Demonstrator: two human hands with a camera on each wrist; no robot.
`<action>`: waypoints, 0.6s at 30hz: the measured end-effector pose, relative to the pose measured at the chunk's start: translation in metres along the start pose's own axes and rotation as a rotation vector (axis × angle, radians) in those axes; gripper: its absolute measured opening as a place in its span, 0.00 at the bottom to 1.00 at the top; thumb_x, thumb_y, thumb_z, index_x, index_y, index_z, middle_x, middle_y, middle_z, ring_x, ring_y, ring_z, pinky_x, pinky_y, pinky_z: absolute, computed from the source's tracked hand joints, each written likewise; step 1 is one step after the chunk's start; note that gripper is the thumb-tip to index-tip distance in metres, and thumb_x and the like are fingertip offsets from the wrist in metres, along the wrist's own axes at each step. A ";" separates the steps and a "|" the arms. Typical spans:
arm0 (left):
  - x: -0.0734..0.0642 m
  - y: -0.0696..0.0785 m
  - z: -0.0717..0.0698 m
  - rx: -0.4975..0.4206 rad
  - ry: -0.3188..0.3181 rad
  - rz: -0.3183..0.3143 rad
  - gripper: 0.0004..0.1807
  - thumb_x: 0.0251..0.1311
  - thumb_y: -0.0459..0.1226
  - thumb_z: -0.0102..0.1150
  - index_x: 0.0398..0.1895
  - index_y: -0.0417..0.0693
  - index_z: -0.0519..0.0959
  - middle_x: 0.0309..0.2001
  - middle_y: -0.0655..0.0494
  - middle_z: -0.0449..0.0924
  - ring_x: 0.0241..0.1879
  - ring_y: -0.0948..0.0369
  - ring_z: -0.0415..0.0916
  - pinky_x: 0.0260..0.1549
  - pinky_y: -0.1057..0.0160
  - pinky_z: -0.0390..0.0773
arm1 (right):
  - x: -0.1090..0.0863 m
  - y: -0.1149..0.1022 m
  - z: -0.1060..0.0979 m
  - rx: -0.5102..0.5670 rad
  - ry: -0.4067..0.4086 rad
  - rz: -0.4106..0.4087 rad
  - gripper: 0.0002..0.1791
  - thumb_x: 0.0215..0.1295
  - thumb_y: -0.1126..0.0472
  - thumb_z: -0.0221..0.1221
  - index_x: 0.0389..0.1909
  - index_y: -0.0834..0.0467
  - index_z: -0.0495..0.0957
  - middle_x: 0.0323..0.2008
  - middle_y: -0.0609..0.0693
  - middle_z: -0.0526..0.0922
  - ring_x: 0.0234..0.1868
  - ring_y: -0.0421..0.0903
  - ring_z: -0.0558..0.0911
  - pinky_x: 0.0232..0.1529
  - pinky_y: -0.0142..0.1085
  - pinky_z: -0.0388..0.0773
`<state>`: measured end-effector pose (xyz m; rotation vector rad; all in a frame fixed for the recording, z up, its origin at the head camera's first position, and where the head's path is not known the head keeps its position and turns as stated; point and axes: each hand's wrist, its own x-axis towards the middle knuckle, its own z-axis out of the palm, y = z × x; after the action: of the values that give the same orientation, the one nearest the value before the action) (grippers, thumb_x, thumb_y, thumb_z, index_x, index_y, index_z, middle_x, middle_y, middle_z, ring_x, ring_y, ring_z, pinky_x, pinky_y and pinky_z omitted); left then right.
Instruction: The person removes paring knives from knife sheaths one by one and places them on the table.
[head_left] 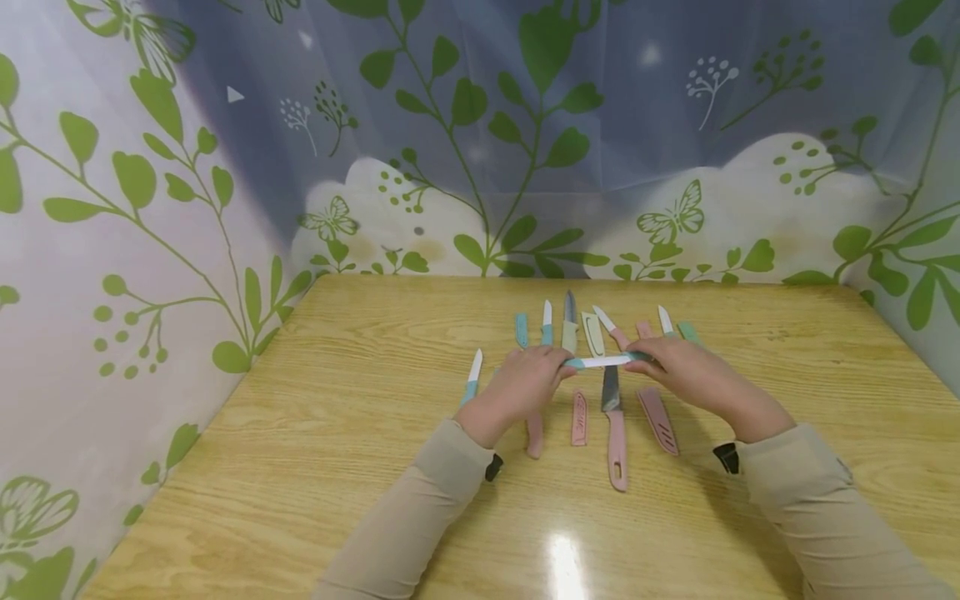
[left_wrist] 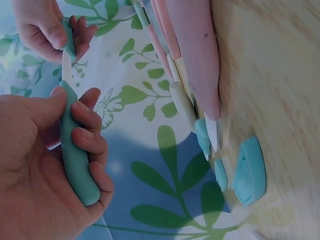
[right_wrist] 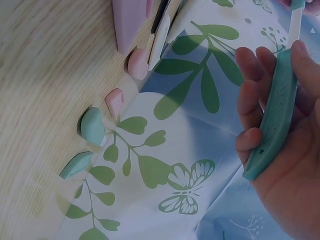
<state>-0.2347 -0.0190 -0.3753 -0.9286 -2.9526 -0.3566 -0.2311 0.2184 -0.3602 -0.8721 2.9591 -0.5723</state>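
My left hand [head_left: 525, 379] grips the teal handle [left_wrist: 77, 150] of a small fruit knife above the table. Its white blade [head_left: 606, 362] spans the gap between both hands, pointing right. In my right hand [head_left: 690, 371] is a teal blade sheath [right_wrist: 275, 115], held between thumb and curled fingers. The blade's far end meets the sheath's mouth, and the tip is hidden. Below the blade lies a larger pink-handled knife [head_left: 617, 450] with a dark blade. A pink sheath [head_left: 580, 418] rests left of it, and a wider slotted pink sheath [head_left: 658, 421] to its right.
Behind the hands, several knives and sheaths lie in a row, among them a teal sheath [head_left: 522, 330], a cream-handled knife [head_left: 570, 321] and a cream sheath [head_left: 593, 333]. Another teal-handled knife [head_left: 473, 379] lies left of my left hand. Patterned cloth [head_left: 480, 125] borders the wooden table [head_left: 300, 467].
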 end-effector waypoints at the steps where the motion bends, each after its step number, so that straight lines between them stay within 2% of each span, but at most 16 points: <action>1: 0.000 -0.001 -0.001 -0.003 0.002 -0.004 0.18 0.74 0.47 0.41 0.55 0.50 0.77 0.49 0.57 0.81 0.52 0.58 0.78 0.52 0.55 0.76 | 0.001 0.000 -0.001 0.002 0.002 0.001 0.10 0.69 0.60 0.57 0.43 0.63 0.80 0.24 0.49 0.78 0.24 0.39 0.70 0.29 0.36 0.68; 6: 0.000 -0.005 -0.005 0.007 0.003 -0.036 0.18 0.74 0.47 0.42 0.56 0.51 0.77 0.48 0.56 0.81 0.53 0.56 0.77 0.53 0.54 0.75 | 0.004 0.002 -0.005 -0.010 0.016 0.010 0.10 0.68 0.61 0.58 0.44 0.63 0.80 0.32 0.51 0.84 0.31 0.44 0.79 0.34 0.41 0.75; 11: 0.003 -0.009 -0.005 -0.036 -0.005 -0.062 0.18 0.74 0.46 0.43 0.57 0.49 0.75 0.47 0.56 0.81 0.53 0.56 0.77 0.54 0.55 0.75 | 0.004 0.007 -0.009 -0.023 0.009 0.056 0.12 0.71 0.60 0.55 0.46 0.64 0.78 0.33 0.54 0.82 0.30 0.44 0.77 0.36 0.43 0.74; 14: 0.005 -0.009 -0.001 -0.074 -0.026 -0.071 0.18 0.74 0.45 0.44 0.58 0.46 0.73 0.48 0.54 0.81 0.50 0.57 0.78 0.49 0.59 0.77 | 0.002 0.011 -0.010 -0.011 -0.013 0.100 0.17 0.73 0.57 0.52 0.51 0.67 0.75 0.33 0.55 0.81 0.31 0.47 0.78 0.36 0.44 0.74; 18: 0.005 -0.006 0.001 -0.117 -0.052 -0.069 0.17 0.74 0.43 0.44 0.57 0.44 0.72 0.43 0.55 0.80 0.42 0.60 0.78 0.39 0.65 0.77 | -0.004 0.016 -0.011 0.043 -0.047 0.150 0.18 0.76 0.55 0.48 0.51 0.68 0.72 0.30 0.54 0.77 0.29 0.46 0.76 0.32 0.40 0.71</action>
<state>-0.2424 -0.0202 -0.3774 -0.8618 -3.0460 -0.5200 -0.2375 0.2367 -0.3555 -0.6438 2.9253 -0.5979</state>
